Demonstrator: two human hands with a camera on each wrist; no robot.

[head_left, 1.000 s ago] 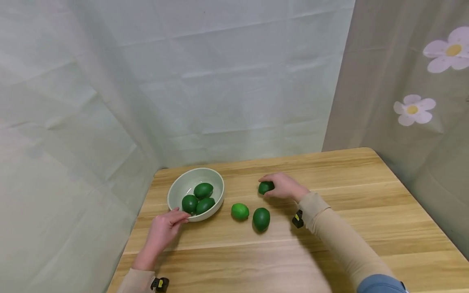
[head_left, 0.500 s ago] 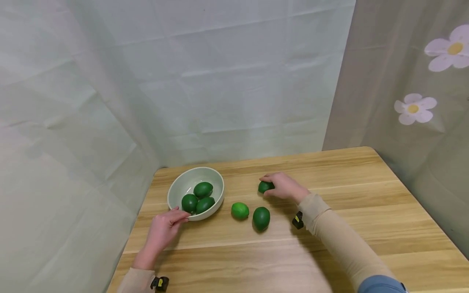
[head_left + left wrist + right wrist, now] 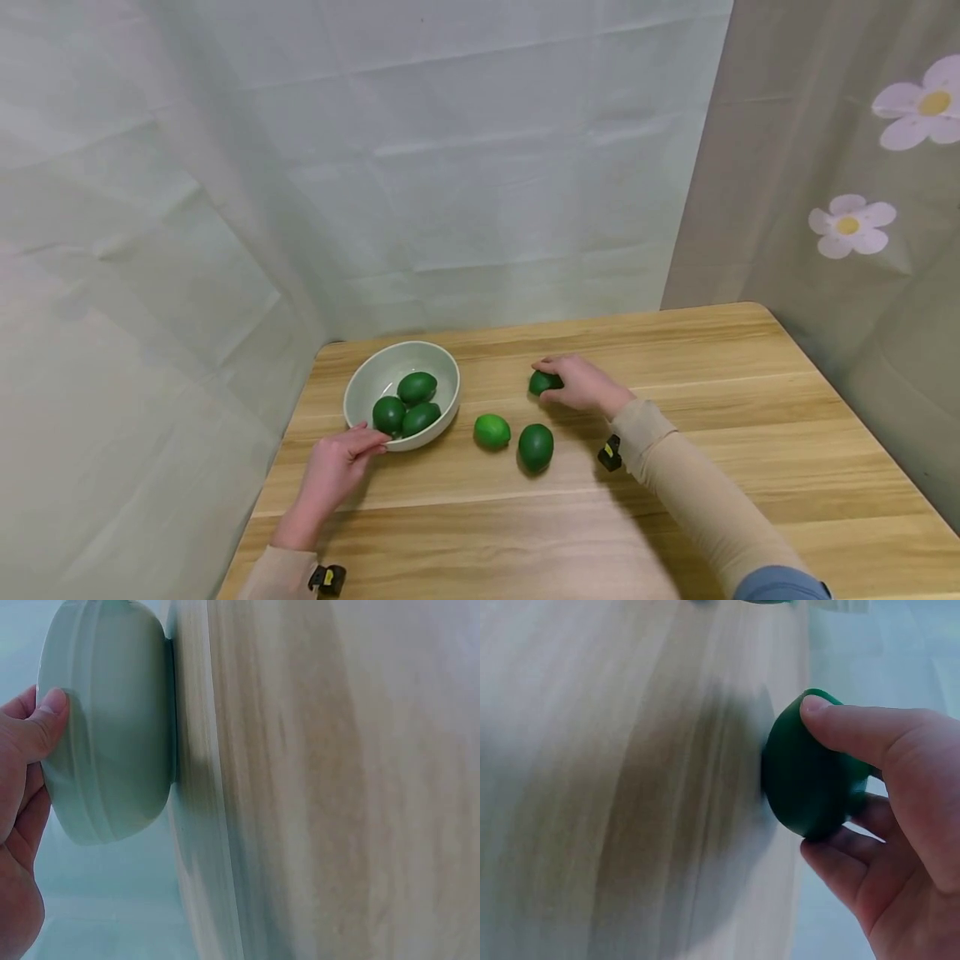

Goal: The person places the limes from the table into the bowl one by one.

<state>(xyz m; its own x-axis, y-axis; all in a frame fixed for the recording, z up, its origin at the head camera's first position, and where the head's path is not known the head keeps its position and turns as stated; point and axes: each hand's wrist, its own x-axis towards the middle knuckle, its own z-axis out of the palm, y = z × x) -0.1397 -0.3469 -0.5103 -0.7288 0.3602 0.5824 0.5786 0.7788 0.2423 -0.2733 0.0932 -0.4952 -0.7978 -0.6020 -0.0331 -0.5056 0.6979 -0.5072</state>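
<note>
A pale green bowl (image 3: 444, 371) stands at the table's far left, holding several dark green oval fruits (image 3: 417, 388). My left hand (image 3: 335, 468) pinches its near rim; in the left wrist view the thumb (image 3: 54, 705) presses the bowl's outer wall. Over to the right, my right hand (image 3: 583, 383) holds another dark green oval fruit (image 3: 802, 769) between thumb and fingers, at table level. The hand hides part of this fruit in the head view. Between the hands lie a smaller, bright green lime (image 3: 492, 432) and one more dark green oval fruit (image 3: 536, 448).
The wooden table (image 3: 720, 492) has light-toned grain and a rounded far right corner. Pale hanging sheets (image 3: 480, 183) rise behind it and on its left. A sheet with printed flowers (image 3: 847, 225) hangs at the right.
Both hands keep their places on the bowl and the fruit. Only a very slight shift of the head view shows.
</note>
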